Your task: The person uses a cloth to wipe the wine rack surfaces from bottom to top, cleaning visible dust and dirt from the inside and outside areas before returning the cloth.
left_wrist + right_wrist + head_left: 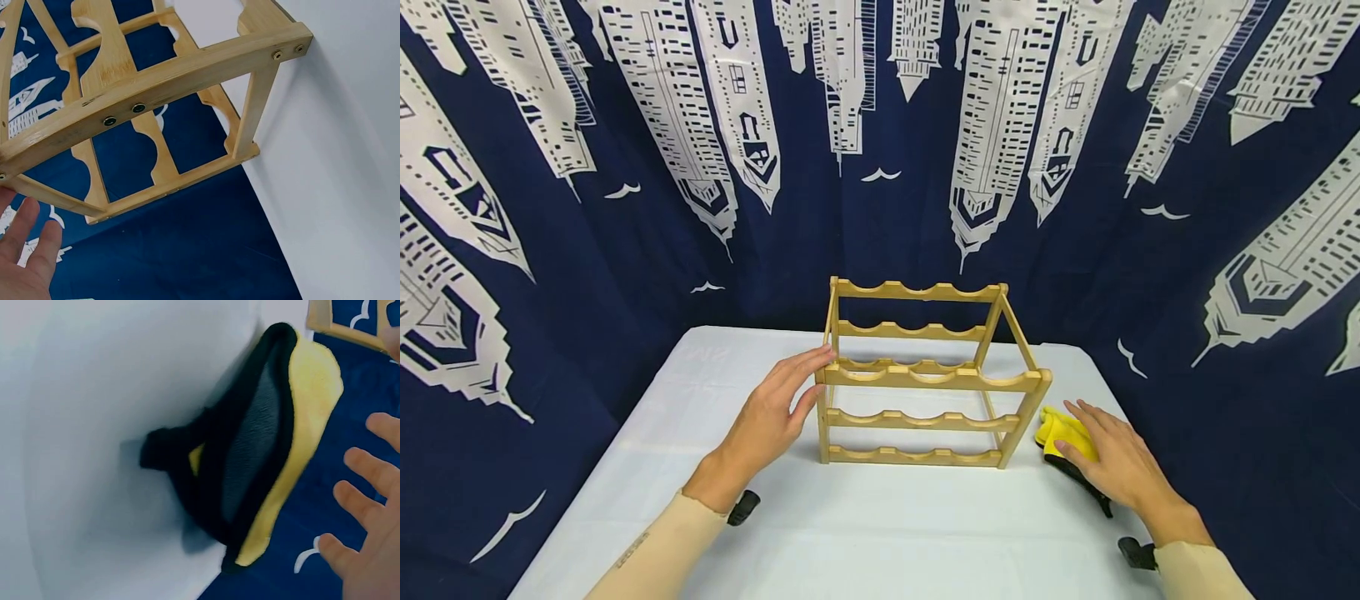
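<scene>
A light wooden bottle rack with scalloped rails stands upright on the white table. At its upper left front corner is my left hand, with the fingertips right at the frame. The left wrist view shows that hand's fingers extended beside the rack's side frame. To the right of the rack lies a crumpled yellow cloth with black edging and a grey inner side. Over it hovers my right hand, its fingers spread and holding nothing.
The white tabletop extends in front of the rack and to its left. Behind the table hangs a dark blue curtain printed with white buildings and birds. A black wrist strap piece shows below the left sleeve.
</scene>
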